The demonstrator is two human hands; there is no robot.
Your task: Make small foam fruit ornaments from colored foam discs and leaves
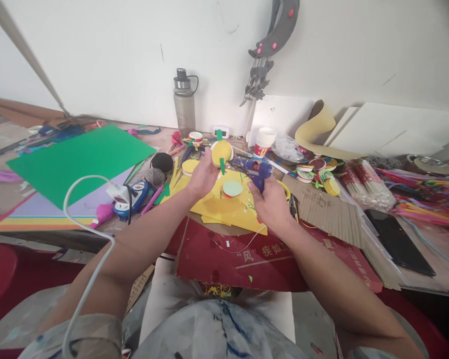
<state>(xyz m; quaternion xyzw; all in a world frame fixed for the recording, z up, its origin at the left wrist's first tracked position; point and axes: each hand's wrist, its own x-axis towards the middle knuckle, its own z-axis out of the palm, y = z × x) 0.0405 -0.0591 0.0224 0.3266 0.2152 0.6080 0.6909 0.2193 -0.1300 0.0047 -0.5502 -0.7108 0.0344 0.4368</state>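
Note:
My left hand (205, 175) holds up a small round craft piece (221, 152) with a yellow face and green paper strips at its top and bottom. Wrapped in my right hand (271, 204) is a blue glue gun (257, 170), its nozzle pointing left toward the craft piece. Whether the nozzle touches it I cannot tell. Below them, a round pale-green-topped piece (232, 188) rests on yellow paper sheets (209, 202). Another yellow disc (190, 167) lies just left of my left hand.
Red cardboard (217, 259) covers the near table edge. A bottle (184, 102) and stacked paper cups (265, 141) stand behind. At left are green paper (82, 159) and a power strip (134, 198) with a white cable; at right, corrugated cardboard (325, 209) and a phone (398, 242).

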